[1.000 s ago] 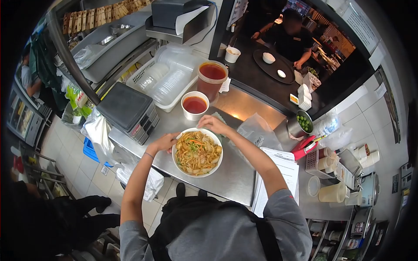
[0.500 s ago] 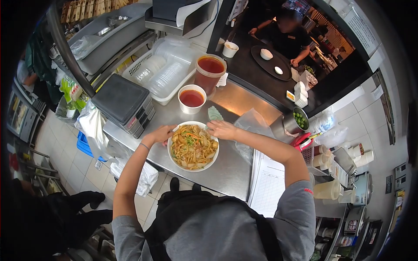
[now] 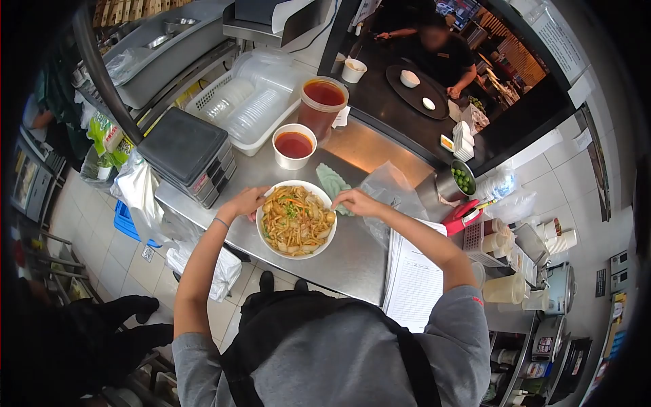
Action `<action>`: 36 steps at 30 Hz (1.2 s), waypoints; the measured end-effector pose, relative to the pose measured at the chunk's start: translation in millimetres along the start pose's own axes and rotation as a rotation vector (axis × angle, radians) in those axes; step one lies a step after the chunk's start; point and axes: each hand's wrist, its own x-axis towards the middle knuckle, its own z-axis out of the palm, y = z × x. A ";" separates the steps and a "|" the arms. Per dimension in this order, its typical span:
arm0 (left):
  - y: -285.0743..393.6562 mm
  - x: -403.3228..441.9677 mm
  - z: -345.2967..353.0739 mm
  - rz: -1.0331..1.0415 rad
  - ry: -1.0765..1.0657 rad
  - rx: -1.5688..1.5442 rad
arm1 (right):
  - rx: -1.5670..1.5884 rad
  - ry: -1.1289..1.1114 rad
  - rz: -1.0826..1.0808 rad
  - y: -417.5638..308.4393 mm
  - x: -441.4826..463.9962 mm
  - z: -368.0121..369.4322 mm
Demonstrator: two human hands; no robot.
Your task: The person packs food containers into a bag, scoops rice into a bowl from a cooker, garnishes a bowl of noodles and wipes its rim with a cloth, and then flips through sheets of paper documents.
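A white round bowl [image 3: 266,239] full of stir-fried noodles [image 3: 296,220] with vegetables sits on the steel counter in front of me. My left hand [image 3: 245,203] is closed on its left rim, fingertips on the edge and thumb lower down. On the opposite side, the bent fingers of my right hand [image 3: 357,202] pinch at the upper right rim; their exact grip is hard to make out. A pale green cloth [image 3: 330,180] lies just behind the bowl, close to my right fingers. Beyond it stands a white paper tub of red liquid [image 3: 293,146].
A larger clear tub of red liquid [image 3: 322,108] and a white basket of plastic containers [image 3: 256,146] stand behind. Stacked black containers [image 3: 184,152] are at left, papers [image 3: 415,275] and a plastic bag [image 3: 390,193] at right. A person [image 3: 437,57] stands past the pass-through.
My right hand has shifted right along the rim, uncovering more of the green cloth. My left hand stays at the left rim. The whole view has shifted slightly.
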 end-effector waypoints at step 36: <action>51.9 56.4 19.0 0.318 0.181 0.876 | 0.394 0.471 0.228 28.5 26.5 39.7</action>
